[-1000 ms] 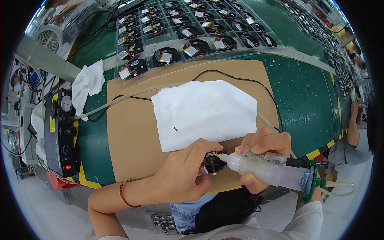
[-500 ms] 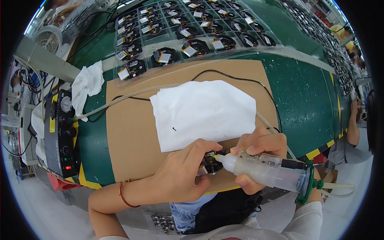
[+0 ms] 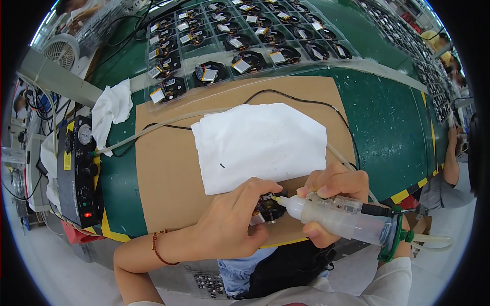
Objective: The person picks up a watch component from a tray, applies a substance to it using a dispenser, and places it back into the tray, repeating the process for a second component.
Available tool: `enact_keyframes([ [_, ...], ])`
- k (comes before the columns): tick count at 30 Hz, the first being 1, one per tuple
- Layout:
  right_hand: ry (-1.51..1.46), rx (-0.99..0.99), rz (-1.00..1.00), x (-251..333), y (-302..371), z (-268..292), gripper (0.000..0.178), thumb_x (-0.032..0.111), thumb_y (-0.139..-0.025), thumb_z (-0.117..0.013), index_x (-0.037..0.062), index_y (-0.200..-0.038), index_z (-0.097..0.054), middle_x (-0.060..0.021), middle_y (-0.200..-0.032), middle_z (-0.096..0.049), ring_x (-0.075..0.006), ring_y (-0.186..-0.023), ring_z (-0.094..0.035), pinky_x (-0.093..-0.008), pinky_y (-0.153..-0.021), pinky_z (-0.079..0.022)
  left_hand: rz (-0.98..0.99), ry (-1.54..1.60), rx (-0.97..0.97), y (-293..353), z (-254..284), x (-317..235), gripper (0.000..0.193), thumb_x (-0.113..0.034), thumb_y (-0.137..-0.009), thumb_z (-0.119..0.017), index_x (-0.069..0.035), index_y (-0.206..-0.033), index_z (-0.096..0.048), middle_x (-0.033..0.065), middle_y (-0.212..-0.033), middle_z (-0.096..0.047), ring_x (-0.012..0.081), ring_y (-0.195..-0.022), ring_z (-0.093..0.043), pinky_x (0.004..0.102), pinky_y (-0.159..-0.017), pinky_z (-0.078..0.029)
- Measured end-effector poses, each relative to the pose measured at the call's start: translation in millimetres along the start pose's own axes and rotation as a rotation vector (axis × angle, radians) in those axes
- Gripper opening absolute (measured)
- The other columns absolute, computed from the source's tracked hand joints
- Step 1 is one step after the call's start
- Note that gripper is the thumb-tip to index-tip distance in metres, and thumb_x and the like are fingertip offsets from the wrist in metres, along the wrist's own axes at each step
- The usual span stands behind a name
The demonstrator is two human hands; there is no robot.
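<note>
My left hand (image 3: 232,219) grips a small round black electronic assembly (image 3: 269,208) by its edge, with a pale battery showing beside my thumb. My right hand (image 3: 334,201) is wrapped round a translucent glue dispensing syringe (image 3: 337,217) with a white tapered nozzle and a green cap at the back. The yellowish needle tip points left at the assembly; whether it touches is too small to tell. My left fingers cover part of the assembly. Just beyond both hands, a folded white cloth (image 3: 260,145) lies on a brown cardboard sheet (image 3: 166,178).
A clear compartment tray (image 3: 201,48) with several black assemblies stands at the back. At left is a black dispenser controller (image 3: 76,171) with a gauge and hose. A crumpled white cloth (image 3: 115,107) lies near it. A black cable (image 3: 306,100) crosses the cardboard. Another person's arm (image 3: 451,158) shows at far right.
The syringe and my right hand have shifted very slightly to the right. My left hand stays almost still on the assembly.
</note>
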State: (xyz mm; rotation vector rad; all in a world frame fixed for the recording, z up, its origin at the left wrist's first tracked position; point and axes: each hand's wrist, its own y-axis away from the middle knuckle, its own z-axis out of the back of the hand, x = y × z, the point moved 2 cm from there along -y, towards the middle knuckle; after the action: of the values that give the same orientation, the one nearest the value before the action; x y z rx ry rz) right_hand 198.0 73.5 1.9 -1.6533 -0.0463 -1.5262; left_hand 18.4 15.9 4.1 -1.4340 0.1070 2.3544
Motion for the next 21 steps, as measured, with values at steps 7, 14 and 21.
enact_keyframes([
  [7,0.011,0.018,-0.008,1.7,0.7,4.0,0.058,0.020,-0.064,-0.080,0.0032,-0.102,-0.040,-0.0133,-0.083,-0.049,-0.0204,-0.074,-0.060,-0.0284,-0.063,-0.049,0.012,-0.002,0.008,-0.4,0.8,-0.8,0.056,0.006,-0.060,-0.059,0.001,-0.113,-0.043,0.0139,-0.099,-0.054,0.0228,-0.060,-0.059,0.0306,-0.050,-0.049],
  [14,0.060,0.030,-0.001,1.8,-1.5,4.2,0.057,0.021,-0.064,-0.079,0.0056,-0.099,-0.037,-0.0074,-0.077,-0.044,-0.0139,-0.060,-0.047,-0.0281,-0.060,-0.049,0.039,-0.016,0.031,-0.2,2.4,-1.9,0.056,0.005,-0.061,-0.059,0.000,-0.113,-0.042,0.0134,-0.100,-0.054,0.0225,-0.061,-0.060,0.0305,-0.050,-0.049],
  [21,0.051,-0.057,0.064,-0.5,-3.2,1.2,0.055,0.022,-0.062,-0.079,0.0043,-0.096,-0.038,-0.0068,-0.073,-0.044,-0.0124,-0.058,-0.045,-0.0260,-0.058,-0.049,0.037,-0.017,0.019,-0.1,2.3,-1.2,0.056,0.005,-0.061,-0.060,0.000,-0.113,-0.042,0.0131,-0.099,-0.054,0.0227,-0.061,-0.060,0.0306,-0.050,-0.049],
])
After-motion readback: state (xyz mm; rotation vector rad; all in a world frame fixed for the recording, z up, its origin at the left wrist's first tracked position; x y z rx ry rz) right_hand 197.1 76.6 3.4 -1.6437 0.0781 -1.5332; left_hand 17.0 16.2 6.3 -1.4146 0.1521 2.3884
